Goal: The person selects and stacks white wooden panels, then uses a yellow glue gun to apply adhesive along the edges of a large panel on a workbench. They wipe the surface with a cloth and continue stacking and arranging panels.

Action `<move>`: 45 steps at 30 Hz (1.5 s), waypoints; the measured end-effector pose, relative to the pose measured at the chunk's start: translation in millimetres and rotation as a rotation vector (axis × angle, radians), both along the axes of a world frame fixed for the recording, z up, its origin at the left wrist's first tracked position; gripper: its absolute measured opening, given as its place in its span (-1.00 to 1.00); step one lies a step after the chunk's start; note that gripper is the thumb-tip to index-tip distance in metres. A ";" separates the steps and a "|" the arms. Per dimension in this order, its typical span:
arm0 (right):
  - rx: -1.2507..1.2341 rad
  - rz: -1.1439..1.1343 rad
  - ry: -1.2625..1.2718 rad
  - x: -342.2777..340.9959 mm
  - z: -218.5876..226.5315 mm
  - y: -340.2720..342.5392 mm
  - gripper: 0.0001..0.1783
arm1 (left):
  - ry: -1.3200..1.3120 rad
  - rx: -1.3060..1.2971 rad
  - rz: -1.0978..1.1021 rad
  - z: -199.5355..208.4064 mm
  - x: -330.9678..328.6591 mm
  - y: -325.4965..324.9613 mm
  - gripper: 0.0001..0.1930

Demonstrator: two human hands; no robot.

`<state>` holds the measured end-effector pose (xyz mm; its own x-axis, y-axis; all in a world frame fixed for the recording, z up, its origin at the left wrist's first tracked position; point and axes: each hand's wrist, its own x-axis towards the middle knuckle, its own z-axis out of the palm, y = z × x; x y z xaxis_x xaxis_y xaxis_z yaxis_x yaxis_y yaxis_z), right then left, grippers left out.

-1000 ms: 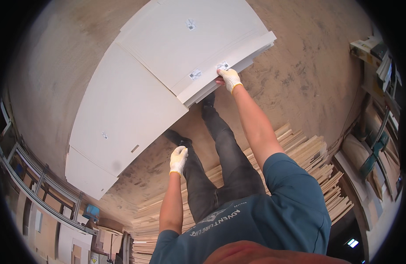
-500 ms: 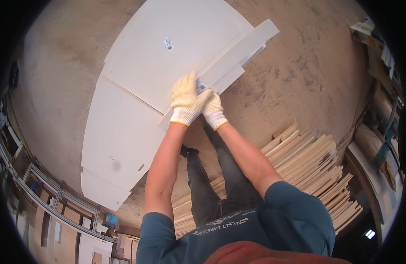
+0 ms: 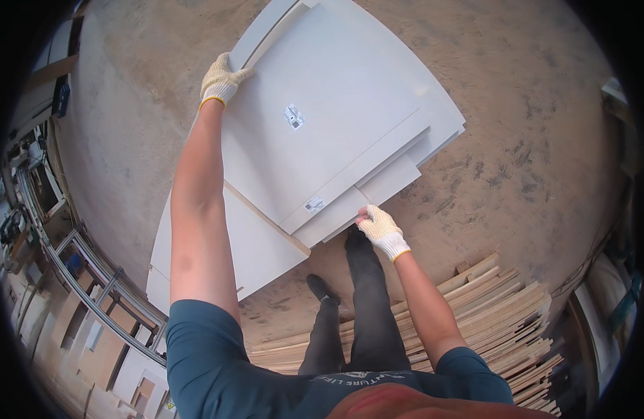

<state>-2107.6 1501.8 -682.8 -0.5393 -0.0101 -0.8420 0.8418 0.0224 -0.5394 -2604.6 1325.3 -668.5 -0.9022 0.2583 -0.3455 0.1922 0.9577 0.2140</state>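
Left hand (image 3: 223, 78) grips white panel (image 3: 336, 119) above dusty floor (image 3: 531, 140).

A dusty concrete floor (image 3: 545, 140) carries everything. A stack of white panels (image 3: 322, 126) lies on it toward twelve o'clock, another white panel (image 3: 196, 258) at nine, and a heap of pale wooden slats (image 3: 503, 314) at four.

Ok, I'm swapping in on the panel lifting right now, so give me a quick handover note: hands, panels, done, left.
Left hand: gloved, gripping the far edge of the top white panel.
Right hand: gloved, at the near edge of the same panel.
Panel lies on the stack of white panels on the dusty floor; wooden slats to the right.
Done: both hands on it.
Left: lifting it off.
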 end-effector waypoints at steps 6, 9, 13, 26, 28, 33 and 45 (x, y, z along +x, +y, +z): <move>-0.161 -0.194 -0.282 -14.6 -13.3 9.9 -0.71 | -0.036 0.010 0.002 -26.2 -11.4 -6.7 -0.11; -0.204 -0.198 -0.292 -37.8 -14.1 13.1 -0.65 | -0.018 -0.053 -0.034 -26.1 -17.4 -5.5 -0.10; -0.197 -0.182 -0.291 -59.2 -17.1 10.2 -0.62 | 0.012 -0.068 -0.036 -25.1 -22.2 -3.4 -0.02; -0.119 -0.101 -0.293 -71.7 -21.3 10.4 -0.50 | 0.135 0.067 -0.115 -39.3 -29.4 -1.3 -0.20; -0.121 -0.079 -0.302 -74.1 -20.2 12.7 -0.47 | 0.211 0.066 -0.158 -45.0 -19.8 -3.1 -0.21; -0.136 -0.146 -0.323 -77.9 -16.6 14.3 -0.42 | 0.231 0.034 -0.195 -59.5 10.4 -17.0 -0.26; 0.042 -0.196 -0.331 -74.9 -3.6 -5.1 -0.49 | 0.410 0.011 -0.264 -67.3 49.4 -9.8 -0.46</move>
